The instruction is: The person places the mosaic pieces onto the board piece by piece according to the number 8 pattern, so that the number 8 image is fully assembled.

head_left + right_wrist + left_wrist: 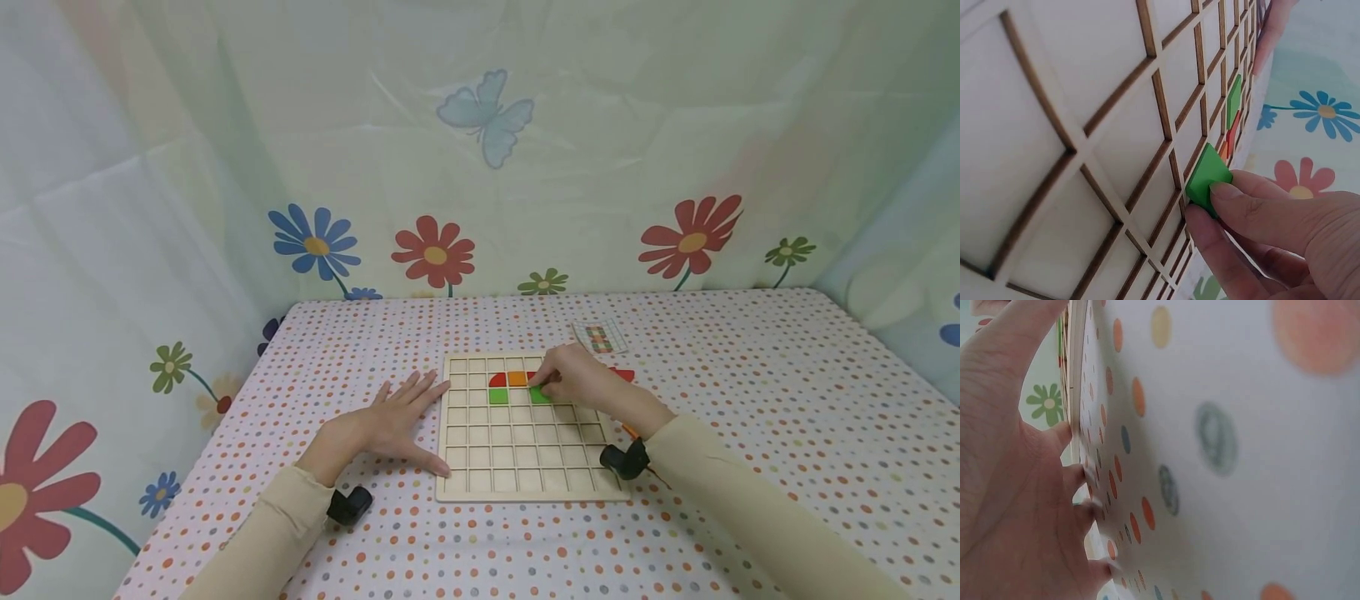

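Green tile in grip: this tile (1210, 178) was at 12 o'clock from the centre of the gridded board (525, 457), slightly tilted; full seating in a cell could not be told.
Right hand: the right hand (576, 379) pinched that tile between thumb and fingers, its forearm coming in from 4 o'clock.
Neighbouring tiles: an orange tile (517, 379) sat toward 12 o'clock, a rounded red tile (499, 380) just beside it at 11, and a second green tile (498, 397) below the red one.
Left hand: the left hand (397, 421) was at 9 o'clock, grasping nothing, fingers spread, thumb and index fingertip at the board's edge.
Off-board red: a red piece (623, 375) showed at 2 o'clock, partly hidden by the right hand.
Pattern card: a printed card (600, 337) lay on the counter (420, 550) at 1 o'clock.
Backdrop: a flowered curtain (585, 192) hung beyond, at 12 o'clock.
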`<state>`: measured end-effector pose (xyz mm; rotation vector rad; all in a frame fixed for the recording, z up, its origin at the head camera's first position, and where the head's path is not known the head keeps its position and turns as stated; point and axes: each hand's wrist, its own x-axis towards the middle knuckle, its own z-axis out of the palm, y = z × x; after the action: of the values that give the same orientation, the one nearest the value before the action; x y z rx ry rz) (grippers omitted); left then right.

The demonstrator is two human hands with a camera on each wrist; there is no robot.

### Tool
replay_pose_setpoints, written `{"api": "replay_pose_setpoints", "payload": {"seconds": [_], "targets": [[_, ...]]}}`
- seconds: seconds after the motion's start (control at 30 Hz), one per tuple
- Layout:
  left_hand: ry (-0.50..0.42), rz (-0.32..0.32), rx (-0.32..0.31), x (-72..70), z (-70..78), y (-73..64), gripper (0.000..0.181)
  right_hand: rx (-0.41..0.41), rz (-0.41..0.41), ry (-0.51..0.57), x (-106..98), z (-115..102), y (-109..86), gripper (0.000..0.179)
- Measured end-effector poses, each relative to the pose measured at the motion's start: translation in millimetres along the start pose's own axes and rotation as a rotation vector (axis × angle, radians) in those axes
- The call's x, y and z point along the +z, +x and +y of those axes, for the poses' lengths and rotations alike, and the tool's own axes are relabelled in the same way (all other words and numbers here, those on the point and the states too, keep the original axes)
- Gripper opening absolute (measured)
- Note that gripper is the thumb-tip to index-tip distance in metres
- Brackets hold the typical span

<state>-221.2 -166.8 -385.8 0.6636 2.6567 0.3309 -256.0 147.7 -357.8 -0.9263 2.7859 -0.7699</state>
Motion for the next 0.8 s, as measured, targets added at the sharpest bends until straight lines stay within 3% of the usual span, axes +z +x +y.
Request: {"api": "replay_pose_setpoints", "payload": {"seconds": [0.43,0.67,0.8], "targets": [[-0.004,0.004,0.003,-0.3,0.0,-0.1,0.125,-0.027,-0.007,-0.023,-0.5,0.7,2.6,0.020],[-0.006,0.004,0.012,-0.3,-0.2,-0.5,0.124,0.002,-0.007,-0.063,1.3,-2.0,4.0,0.017],[-0.005,0.005,0.010,-0.3,-0.2,-0.4,0.125,-0.004,-0.010,-0.018,2.3,5.0,2.2,0.015]]}}
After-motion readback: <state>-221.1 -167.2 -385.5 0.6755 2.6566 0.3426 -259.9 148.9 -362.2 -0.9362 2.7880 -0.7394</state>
